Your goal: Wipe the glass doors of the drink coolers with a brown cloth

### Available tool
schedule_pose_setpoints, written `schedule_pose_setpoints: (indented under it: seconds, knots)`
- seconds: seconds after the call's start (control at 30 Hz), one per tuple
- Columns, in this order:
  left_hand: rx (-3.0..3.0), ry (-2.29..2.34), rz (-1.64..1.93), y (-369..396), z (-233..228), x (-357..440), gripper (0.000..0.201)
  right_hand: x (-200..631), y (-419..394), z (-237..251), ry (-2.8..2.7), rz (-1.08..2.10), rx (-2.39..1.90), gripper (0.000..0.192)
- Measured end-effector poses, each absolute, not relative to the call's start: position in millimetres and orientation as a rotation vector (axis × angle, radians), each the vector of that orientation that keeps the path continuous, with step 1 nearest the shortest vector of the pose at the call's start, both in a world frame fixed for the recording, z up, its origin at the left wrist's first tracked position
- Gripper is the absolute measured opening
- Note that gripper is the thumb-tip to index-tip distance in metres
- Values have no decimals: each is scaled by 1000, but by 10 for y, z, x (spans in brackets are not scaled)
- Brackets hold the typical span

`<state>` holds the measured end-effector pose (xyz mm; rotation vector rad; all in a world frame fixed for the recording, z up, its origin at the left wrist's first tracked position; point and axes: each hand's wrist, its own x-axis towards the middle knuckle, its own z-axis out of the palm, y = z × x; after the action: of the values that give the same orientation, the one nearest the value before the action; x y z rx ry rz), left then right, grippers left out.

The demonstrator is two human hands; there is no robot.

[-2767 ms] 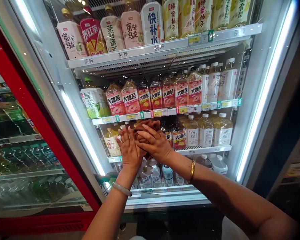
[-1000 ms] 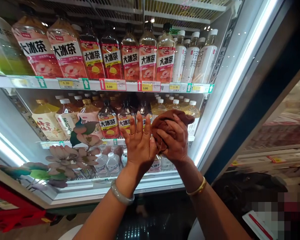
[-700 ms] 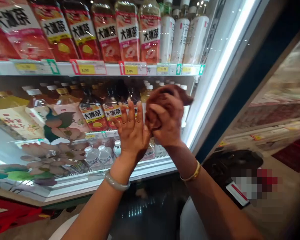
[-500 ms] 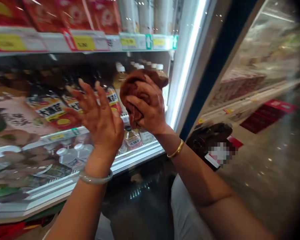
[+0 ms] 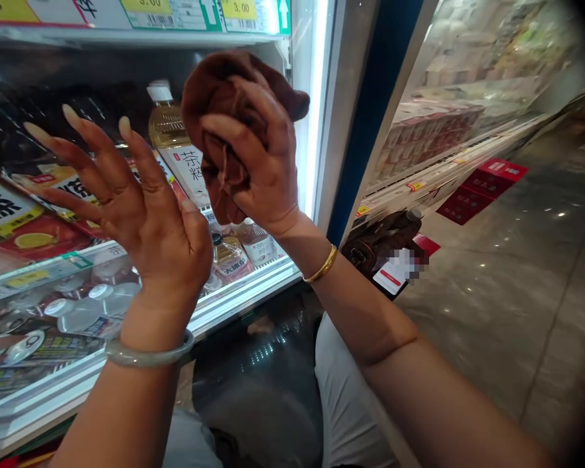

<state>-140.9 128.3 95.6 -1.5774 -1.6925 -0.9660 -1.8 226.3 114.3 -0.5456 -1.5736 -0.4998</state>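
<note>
The right hand [image 5: 260,172] is clamping its fingers [image 5: 224,130] on a crumpled brown cloth [image 5: 219,91] against the glass cooler door [image 5: 316,97], while the left hand [image 5: 146,214] is hovering beside it, fingers spread and holding nothing.

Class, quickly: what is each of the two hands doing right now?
Left hand: open, fingers spread, holding nothing.
Right hand: closed on a brown cloth.

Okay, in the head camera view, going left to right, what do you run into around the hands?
Red-labelled tea bottle → left hand, open with fingers spread → brown cloth bunched in the right hand → lit fridge door frame → dark bag on the floor → red floor signs.
</note>
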Motion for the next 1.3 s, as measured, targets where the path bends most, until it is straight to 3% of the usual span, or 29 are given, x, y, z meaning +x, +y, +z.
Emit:
schedule_pose_setpoints:
  seconds: [0.03, 0.1, 0.2, 0.27, 0.33, 0.43, 0.47, 0.67, 0.9, 1.13, 1.3]
  knots:
    - [-1602, -1691, -965, 1269, 948, -1371, 74, -16, 2244, 1164, -1582, -484, -569, 49]
    - [-1620, -1682, -973, 1262, 920, -1350, 78, -32, 2174, 1186, -1689, -510, -598, 48]
    - [-1594, -1643, -966, 1282, 898, -1407, 89, -10, 2110, 1149, -1868, -586, -558, 72]
    - [-1573, -1636, -973, 1283, 920, -1426, 87, 53, 2141, 1100, -1915, -580, -552, 75]
    - [-1556, -1650, -1009, 1265, 952, -1401, 80, 106, 2201, 1063, -1852, -517, -566, 70]
    - [-1595, -1649, -1056, 1243, 953, -1338, 77, 75, 2240, 1046, -1695, -381, -575, 33]
    - [-1617, -1659, -1070, 1245, 935, -1330, 77, 40, 2232, 1039, -1689, -354, -555, 29]
    - [-1644, -1623, -1107, 1299, 810, -1394, 76, 27, 2319, 882, -1864, -406, -332, 27]
    - [-1653, -1586, -1077, 1310, 756, -1262, 82, 169, 2490, 1040, -1388, -271, -444, 31]
    - [-1631, -1549, -1127, 1328, 784, -1268, 80, 95, 2408, 801, -1784, -421, -233, 29]
    - [-1829, -1426, -953, 1343, 707, -1185, 96, 224, 2444, 908, -1535, -269, -399, 29]
